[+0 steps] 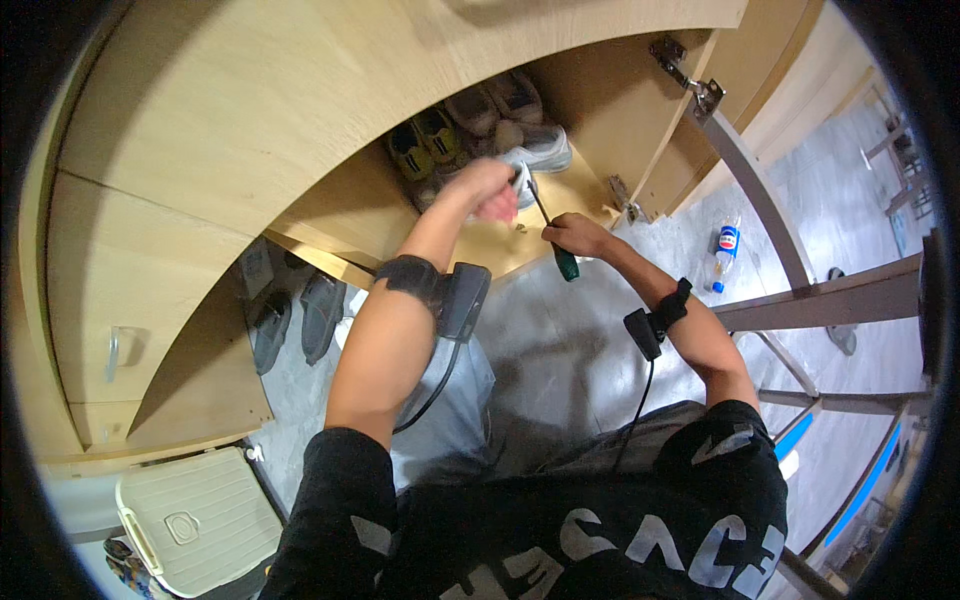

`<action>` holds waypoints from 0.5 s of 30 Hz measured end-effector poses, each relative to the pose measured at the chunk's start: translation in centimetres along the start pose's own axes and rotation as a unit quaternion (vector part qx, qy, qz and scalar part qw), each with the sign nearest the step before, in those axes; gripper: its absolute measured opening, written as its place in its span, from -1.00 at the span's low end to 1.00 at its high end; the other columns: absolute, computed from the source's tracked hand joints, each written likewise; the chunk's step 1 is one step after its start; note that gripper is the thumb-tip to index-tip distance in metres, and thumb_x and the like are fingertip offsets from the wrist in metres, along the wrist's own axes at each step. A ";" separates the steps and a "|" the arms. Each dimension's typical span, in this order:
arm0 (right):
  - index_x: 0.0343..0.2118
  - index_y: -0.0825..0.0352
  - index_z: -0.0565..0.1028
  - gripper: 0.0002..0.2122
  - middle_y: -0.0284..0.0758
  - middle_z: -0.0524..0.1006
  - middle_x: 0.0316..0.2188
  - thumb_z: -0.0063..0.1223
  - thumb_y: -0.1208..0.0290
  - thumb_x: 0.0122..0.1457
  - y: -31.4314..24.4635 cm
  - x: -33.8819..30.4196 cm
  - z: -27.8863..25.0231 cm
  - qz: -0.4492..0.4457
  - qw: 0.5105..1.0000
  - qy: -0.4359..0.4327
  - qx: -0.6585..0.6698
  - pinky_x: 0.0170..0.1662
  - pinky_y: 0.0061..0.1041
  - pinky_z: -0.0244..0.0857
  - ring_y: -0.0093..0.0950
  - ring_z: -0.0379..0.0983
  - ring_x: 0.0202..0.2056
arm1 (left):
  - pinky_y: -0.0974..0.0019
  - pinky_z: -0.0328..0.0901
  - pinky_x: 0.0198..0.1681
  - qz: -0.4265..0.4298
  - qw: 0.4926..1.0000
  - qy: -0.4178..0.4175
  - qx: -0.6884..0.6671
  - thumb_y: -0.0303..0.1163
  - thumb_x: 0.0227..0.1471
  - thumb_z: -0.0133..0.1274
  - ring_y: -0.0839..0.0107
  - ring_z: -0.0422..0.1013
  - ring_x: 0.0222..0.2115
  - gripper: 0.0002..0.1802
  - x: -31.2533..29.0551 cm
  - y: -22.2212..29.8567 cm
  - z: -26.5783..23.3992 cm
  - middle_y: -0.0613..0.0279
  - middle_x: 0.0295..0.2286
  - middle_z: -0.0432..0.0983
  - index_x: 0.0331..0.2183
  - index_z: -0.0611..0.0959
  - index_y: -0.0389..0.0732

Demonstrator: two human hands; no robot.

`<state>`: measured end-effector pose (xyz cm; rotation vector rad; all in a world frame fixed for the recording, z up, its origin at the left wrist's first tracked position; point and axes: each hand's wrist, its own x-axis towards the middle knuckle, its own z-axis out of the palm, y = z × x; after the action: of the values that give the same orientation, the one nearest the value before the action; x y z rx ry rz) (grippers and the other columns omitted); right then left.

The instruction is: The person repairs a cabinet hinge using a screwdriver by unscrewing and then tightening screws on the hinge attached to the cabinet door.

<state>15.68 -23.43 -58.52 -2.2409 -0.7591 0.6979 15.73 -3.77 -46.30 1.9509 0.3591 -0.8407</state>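
Note:
My right hand [578, 236] is closed around a screwdriver [567, 264]. Its dark green handle sticks out below the fist, and its thin shaft points up toward the cabinet. To its left, my left hand [487, 188] reaches into the open lower cabinet [490, 252], beside a white shoe [540, 150]. Motion smears the left fingers, so I cannot make out whether they hold anything. A small dark piece [521, 228] lies on the cabinet floor between the hands. Behind them stand yellow-and-dark shoes [436, 135] and several other shoes.
Metal hinges [690, 78] stick out at the cabinet's right side. A clear bottle with a blue label [727, 245] lies on the grey floor at the right, near a metal-framed chair [830, 308]. Grey slippers [322, 315] and a cream storage box [200, 520] are at the left.

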 end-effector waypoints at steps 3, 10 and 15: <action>-0.50 0.52 0.43 -0.60 -0.05 0.46 -0.57 -0.16 0.16 0.05 -2.7 -1.1 -2.3 -0.024 0.998 0.042 0.026 -0.35 -0.31 0.23 -0.22 0.39 -0.50 | 0.22 0.36 -0.33 -0.067 0.994 -0.010 -0.091 0.01 0.14 -0.44 0.19 0.49 -0.42 -0.34 0.3 -0.5 0.7 -0.12 -0.39 0.51 -0.32 0.49 -0.44; -0.45 0.47 0.45 -0.58 -0.01 0.47 -0.52 -0.18 0.09 0.04 -7.5 -3.6 -5.5 -0.075 0.994 0.058 0.060 -0.28 -0.27 0.26 -0.15 0.43 -0.40 | 0.14 0.32 -0.12 0.050 0.906 -0.086 -0.411 0.00 0.17 -0.58 0.10 0.43 -0.22 -0.30 2.3 -0.1 0.6 -0.16 -0.28 0.48 -0.25 0.45 -0.45; -0.48 0.48 0.45 -0.56 0.00 0.47 -0.49 -0.20 0.07 0.01 -9.1 -4.6 -5.9 -0.093 0.993 0.073 0.009 -0.26 -0.22 0.25 -0.07 0.41 -0.38 | 0.13 0.32 -0.06 0.114 0.814 -0.064 -0.566 -0.23 0.15 -0.31 0.06 0.41 -0.18 -0.55 2.1 0.6 0.2 -0.16 -0.23 0.45 -0.23 0.43 -0.48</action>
<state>13.42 -23.44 -46.92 -2.1441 -0.8698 0.4451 17.54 -4.44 -47.38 0.7818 0.4016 -0.4031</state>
